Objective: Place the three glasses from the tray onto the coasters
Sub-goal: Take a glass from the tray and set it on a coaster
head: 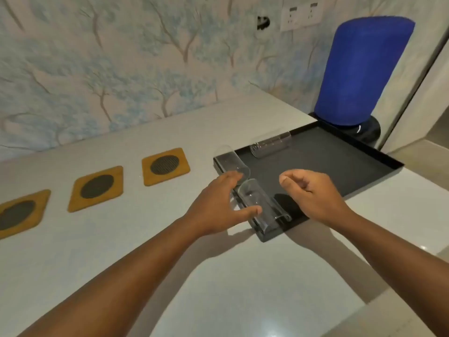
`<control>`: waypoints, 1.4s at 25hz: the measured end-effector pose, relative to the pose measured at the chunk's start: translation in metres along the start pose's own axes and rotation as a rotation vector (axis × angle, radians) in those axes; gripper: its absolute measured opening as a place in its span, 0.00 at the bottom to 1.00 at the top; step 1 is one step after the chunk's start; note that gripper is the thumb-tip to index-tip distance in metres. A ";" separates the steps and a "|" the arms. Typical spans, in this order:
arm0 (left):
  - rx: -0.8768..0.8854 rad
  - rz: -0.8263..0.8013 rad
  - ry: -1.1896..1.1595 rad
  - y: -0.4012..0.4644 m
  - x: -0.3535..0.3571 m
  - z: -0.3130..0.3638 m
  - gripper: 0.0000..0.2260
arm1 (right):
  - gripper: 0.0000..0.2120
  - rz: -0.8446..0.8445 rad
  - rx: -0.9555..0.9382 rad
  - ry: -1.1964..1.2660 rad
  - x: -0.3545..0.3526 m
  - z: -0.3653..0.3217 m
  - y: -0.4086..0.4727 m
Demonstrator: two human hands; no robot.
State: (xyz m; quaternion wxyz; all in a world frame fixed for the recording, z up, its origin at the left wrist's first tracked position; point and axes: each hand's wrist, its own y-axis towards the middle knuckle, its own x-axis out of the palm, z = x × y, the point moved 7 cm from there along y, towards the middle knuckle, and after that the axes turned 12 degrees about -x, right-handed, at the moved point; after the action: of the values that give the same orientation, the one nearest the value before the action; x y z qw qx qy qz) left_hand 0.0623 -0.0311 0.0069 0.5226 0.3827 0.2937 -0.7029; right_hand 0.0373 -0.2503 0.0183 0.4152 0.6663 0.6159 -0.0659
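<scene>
On the pale tabletop [218,276], the left hand [218,205] is spread wide around the nearest glass [262,205] at the black tray's [379,164] 7 o'clock corner, two more glasses [232,164] [271,144] at 9 and 11 o'clock, while the right hand [313,193] hovers loosely curled, empty, and three coasters [96,188] wait to the left.

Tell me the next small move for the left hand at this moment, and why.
Probably close the left hand around the nearest glass and lift it. Its thumb and fingers already flank that glass, which stands on the black tray at the near left edge, but the grip looks not yet closed. All three coasters, including the nearest coaster, are bare, and the right hand hangs loosely curled, holding nothing.
</scene>
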 end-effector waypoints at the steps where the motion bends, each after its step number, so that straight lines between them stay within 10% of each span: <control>1: -0.043 -0.062 -0.033 0.003 0.010 -0.001 0.52 | 0.15 -0.006 0.054 0.074 0.007 0.010 -0.005; 27: 0.197 0.134 0.025 -0.013 -0.012 0.010 0.61 | 0.23 -0.386 0.271 0.668 0.058 0.000 0.011; 35: -0.197 0.221 0.084 -0.023 -0.053 -0.135 0.34 | 0.30 -0.284 0.280 0.800 0.122 -0.030 0.056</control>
State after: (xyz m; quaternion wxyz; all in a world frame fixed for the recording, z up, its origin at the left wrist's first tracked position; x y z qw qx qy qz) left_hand 0.0798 0.1118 -0.0203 0.6192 0.3886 0.3390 -0.5922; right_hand 0.1018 -0.1319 -0.0092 0.0370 0.5979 0.7986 0.0579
